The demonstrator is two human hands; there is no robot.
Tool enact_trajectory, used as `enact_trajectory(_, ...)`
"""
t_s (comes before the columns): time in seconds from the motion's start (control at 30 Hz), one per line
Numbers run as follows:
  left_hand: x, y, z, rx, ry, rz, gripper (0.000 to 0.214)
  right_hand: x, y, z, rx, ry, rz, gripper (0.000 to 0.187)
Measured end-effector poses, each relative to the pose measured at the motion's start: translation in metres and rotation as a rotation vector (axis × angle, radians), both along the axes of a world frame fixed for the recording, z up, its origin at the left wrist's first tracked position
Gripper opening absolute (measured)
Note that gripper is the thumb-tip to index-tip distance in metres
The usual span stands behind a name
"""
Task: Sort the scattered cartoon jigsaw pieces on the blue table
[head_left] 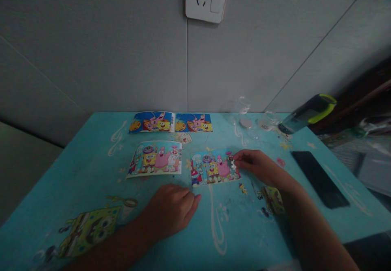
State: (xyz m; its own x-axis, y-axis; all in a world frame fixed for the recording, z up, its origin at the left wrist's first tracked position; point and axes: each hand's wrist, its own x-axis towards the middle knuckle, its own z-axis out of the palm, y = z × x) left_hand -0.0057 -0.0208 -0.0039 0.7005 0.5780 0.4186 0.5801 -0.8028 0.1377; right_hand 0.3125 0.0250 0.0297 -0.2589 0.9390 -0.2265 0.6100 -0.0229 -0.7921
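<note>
A cartoon jigsaw puzzle lies flat in the middle of the table. My right hand is at its right edge, thumb and fingertips pinched together beside a small white patch. What sits between those fingertips is too small to make out. To the left of the puzzle is a card with a matching cartoon picture and a barcode strip. My left hand rests on the tabletop below the card and puzzle, fingers curled and nothing visible in it.
Behind lie a blue cartoon card and a similar blue picture, near the wall. Clear plastic containers, a dark bottle with a lime-green cap part and a black flat object occupy the right side. Cartoon prints cover the tablecloth.
</note>
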Motion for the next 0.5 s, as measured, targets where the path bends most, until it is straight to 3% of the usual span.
enact_trajectory(0.13, 0.0, 0.0, 0.001, 0.0, 0.003, -0.008, 0.037, 0.006, 0.003, 0.004, 0.084, -0.027, -0.061, 0.029)
enact_trajectory(0.33, -0.002, -0.001, -0.004, 0.006, 0.011, 0.004, 0.038, 0.037, 0.012, 0.001, 0.291, -0.355, -0.376, 0.032)
enact_trajectory(0.5, -0.002, 0.001, -0.004, 0.004, 0.018, -0.001, 0.038, 0.04, 0.013, -0.007, 0.2, -0.332, -0.262, 0.03)
